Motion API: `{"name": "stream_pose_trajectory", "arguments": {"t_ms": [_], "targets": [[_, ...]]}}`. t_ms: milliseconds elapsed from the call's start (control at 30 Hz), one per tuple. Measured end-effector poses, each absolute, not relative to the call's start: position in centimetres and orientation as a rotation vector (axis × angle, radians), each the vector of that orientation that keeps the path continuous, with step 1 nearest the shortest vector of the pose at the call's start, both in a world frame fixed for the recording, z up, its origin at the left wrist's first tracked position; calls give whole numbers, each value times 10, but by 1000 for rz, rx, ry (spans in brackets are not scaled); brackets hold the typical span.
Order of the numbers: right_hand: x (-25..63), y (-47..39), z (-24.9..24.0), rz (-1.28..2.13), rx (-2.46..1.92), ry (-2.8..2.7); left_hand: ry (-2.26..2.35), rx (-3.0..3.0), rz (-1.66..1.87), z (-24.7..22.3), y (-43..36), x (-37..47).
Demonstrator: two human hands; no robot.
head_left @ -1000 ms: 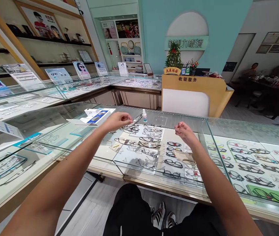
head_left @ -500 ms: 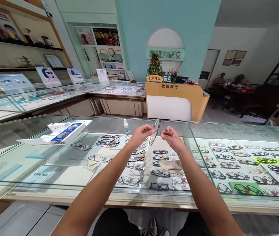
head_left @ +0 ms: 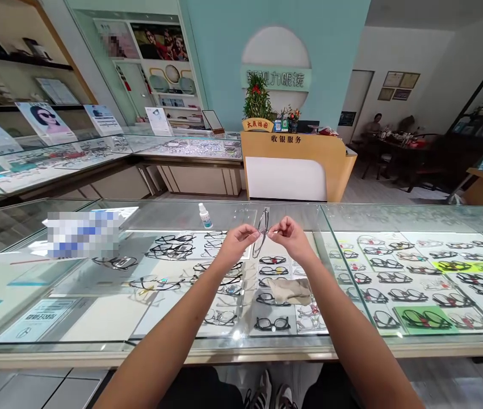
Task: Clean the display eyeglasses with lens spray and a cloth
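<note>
A pair of eyeglasses (head_left: 260, 241) with a thin dark frame is held up on edge over the glass counter, lenses turned nearly side-on to me. My left hand (head_left: 240, 241) pinches it from the left between thumb and fingertips. From the right, the closed fingers of my right hand (head_left: 287, 236) meet the glasses at the frame; their exact grip is partly hidden. Below the hands, a beige cloth (head_left: 290, 291) lies on the counter top. Left of the glasses stands a small white dropper bottle (head_left: 205, 216) with a blue label.
The glass display counter (head_left: 105, 343) spans the front, with rows of eyeglasses (head_left: 272, 324) inside. An open white box (head_left: 83, 233), partly blurred, lies on its left side. Beyond stand a yellow cashier desk (head_left: 296, 146) and more showcases. A seated person (head_left: 375, 124) is far back right.
My right hand has come in to touch the glasses, which it was apart from before. The view has shifted slightly, with the box and bottle now further left.
</note>
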State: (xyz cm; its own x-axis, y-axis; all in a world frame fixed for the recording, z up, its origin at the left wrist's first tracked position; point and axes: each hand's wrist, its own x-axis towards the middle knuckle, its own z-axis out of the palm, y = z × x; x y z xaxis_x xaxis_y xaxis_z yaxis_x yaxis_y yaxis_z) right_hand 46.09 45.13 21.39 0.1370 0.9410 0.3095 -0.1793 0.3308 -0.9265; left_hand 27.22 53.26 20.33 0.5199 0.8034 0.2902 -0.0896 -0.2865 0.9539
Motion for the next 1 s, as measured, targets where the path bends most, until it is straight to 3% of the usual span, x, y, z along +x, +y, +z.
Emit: {"name": "stream_pose_trajectory", "arguments": {"t_ms": [767,1000], "targets": [[453,448,212,841,-1058,-1220,603,1617,1020,199,538,270],[466,446,216,407,-1239,-1228,704,1763,1084,202,543,265]]}}
